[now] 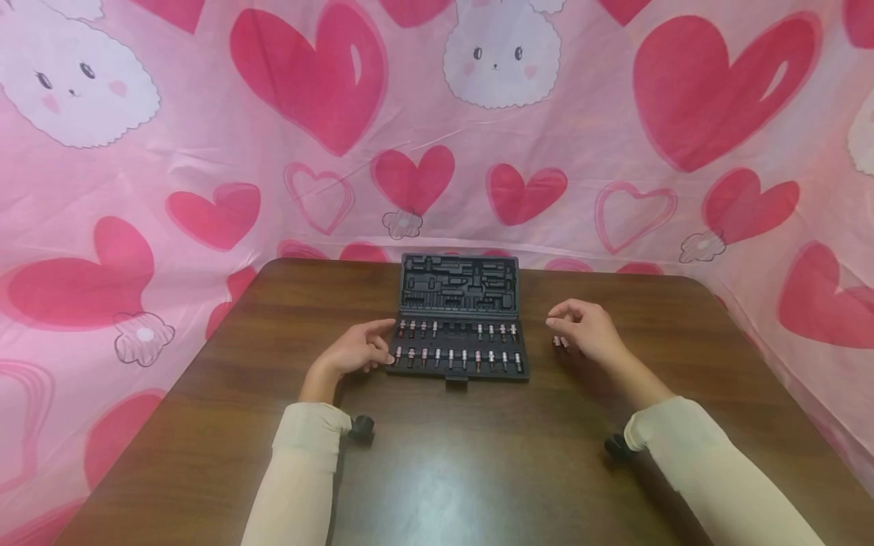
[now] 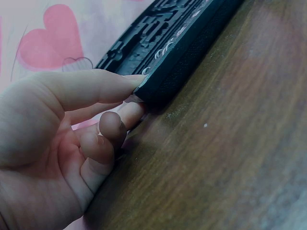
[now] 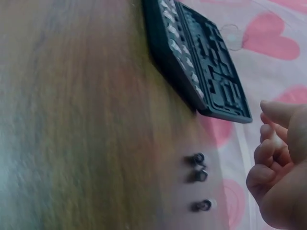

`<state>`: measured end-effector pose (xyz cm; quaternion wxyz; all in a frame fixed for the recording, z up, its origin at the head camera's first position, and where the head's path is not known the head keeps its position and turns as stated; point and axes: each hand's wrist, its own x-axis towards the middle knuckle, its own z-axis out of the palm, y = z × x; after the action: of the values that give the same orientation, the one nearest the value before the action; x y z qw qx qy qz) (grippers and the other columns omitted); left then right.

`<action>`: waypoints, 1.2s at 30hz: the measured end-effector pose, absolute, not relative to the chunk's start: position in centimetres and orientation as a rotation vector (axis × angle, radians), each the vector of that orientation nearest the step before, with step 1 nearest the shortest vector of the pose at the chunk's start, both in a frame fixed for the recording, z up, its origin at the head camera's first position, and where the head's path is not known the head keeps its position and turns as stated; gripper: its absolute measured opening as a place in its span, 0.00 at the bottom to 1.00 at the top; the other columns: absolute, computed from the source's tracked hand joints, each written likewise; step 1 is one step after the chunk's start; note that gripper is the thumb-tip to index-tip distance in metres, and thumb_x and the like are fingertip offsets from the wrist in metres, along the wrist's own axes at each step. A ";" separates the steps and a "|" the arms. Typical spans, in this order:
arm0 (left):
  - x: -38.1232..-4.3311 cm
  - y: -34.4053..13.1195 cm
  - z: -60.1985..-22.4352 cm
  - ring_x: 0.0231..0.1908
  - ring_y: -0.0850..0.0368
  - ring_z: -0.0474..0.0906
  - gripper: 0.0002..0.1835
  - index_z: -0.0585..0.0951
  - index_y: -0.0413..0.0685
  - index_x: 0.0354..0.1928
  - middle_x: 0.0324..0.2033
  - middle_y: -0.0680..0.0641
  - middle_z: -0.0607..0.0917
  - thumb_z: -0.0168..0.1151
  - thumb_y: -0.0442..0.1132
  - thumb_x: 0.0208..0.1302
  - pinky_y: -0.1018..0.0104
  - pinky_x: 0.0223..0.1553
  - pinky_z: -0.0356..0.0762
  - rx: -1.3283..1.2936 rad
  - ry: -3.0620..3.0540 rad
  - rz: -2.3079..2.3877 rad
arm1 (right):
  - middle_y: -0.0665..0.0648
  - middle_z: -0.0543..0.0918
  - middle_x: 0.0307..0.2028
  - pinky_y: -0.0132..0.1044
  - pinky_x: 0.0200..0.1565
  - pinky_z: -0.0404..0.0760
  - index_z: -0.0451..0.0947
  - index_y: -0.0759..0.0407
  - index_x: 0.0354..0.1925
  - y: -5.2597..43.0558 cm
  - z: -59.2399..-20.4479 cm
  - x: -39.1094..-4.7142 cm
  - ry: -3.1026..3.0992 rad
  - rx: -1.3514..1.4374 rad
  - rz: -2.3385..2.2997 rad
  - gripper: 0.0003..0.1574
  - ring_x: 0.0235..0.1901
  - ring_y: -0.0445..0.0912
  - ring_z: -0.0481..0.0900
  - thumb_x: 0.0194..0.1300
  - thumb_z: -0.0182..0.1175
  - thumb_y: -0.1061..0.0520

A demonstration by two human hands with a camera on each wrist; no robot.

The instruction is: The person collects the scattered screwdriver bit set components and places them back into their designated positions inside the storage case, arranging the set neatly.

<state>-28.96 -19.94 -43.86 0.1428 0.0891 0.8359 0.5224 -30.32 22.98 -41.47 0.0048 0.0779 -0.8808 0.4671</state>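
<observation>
A black case (image 1: 423,373) stands open on the table, its moulded lid (image 1: 459,282) raised at the back. Two rows of small metal socket bits (image 1: 464,359) sit in its base, and the back row has a gap in the middle. My left hand (image 1: 350,350) grips the case's left side; in the left wrist view the thumb (image 2: 103,89) presses its corner, with other fingers against the side. My right hand (image 1: 586,330) hovers right of the case, fingers loosely bent, nothing visible in them. Below it lie a few loose socket bits (image 3: 200,175).
The brown wooden table (image 1: 451,470) reaches back to a pink cloth (image 1: 471,136) printed with hearts and bunny faces. A black latch tab (image 1: 457,384) sticks out at the case's front. Dark wrist cameras (image 1: 362,428) hang at both cuffs.
</observation>
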 end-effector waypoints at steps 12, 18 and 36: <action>-29.0 -19.8 -44.0 0.18 0.54 0.69 0.38 0.66 0.44 0.70 0.26 0.45 0.81 0.66 0.29 0.55 0.63 0.22 0.71 0.248 2.407 1.517 | 0.61 0.78 0.27 0.40 0.28 0.74 0.79 0.65 0.48 26.1 -41.0 -29.9 -2.899 0.357 1.173 0.18 0.27 0.53 0.76 0.65 0.64 0.54; -29.0 -19.9 -44.0 0.19 0.54 0.70 0.38 0.66 0.43 0.70 0.26 0.45 0.81 0.66 0.29 0.55 0.63 0.22 0.71 0.256 2.409 1.512 | 0.55 0.80 0.25 0.40 0.29 0.73 0.79 0.66 0.48 27.4 -41.3 -29.8 -2.953 0.442 1.024 0.17 0.25 0.47 0.75 0.62 0.65 0.59; -29.0 -20.0 -44.0 0.18 0.54 0.69 0.38 0.66 0.43 0.70 0.26 0.45 0.81 0.67 0.29 0.54 0.63 0.22 0.70 0.258 2.400 1.528 | 0.53 0.79 0.27 0.41 0.31 0.72 0.80 0.65 0.48 29.7 -43.9 -30.4 -3.023 0.439 0.973 0.20 0.28 0.47 0.74 0.62 0.67 0.54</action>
<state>-29.01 -19.98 -43.97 0.1417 0.0895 0.8316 0.5295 -30.39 29.70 -43.89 -0.0324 0.1368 -0.9424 0.3034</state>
